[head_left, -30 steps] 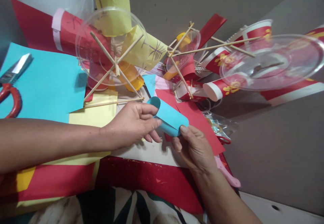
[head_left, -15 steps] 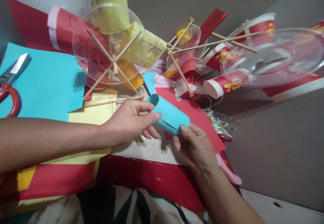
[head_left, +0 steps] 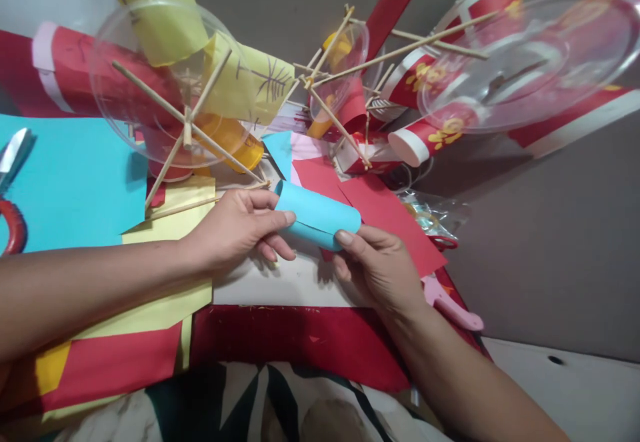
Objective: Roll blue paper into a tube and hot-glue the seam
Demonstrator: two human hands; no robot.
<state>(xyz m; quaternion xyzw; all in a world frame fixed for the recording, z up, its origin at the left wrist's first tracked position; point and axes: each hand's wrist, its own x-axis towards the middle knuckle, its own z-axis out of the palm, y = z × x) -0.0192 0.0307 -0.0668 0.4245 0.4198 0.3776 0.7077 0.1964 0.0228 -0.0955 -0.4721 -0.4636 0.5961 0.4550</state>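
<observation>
A rolled tube of light blue paper (head_left: 316,215) is held between both hands just above the cluttered work surface. My left hand (head_left: 235,229) pinches its left end with thumb on top and fingers below. My right hand (head_left: 377,265) grips its right end, thumb pressed on the overlapping edge. The tube lies roughly level, over a white card (head_left: 280,285) and red paper (head_left: 385,219).
A blue sheet (head_left: 70,182) with red-handled scissors (head_left: 13,195) lies at the left. Behind the hands stand clear plastic lids on wooden sticks (head_left: 175,115), yellow and red paper rolls and red printed cups (head_left: 425,142). A pink tool (head_left: 453,309) lies right of my right wrist.
The blue paper has been rolled tighter, from a loose open curl into a closed tube. Both hands stay on it, and the view has shifted so everything sits further left and higher.
</observation>
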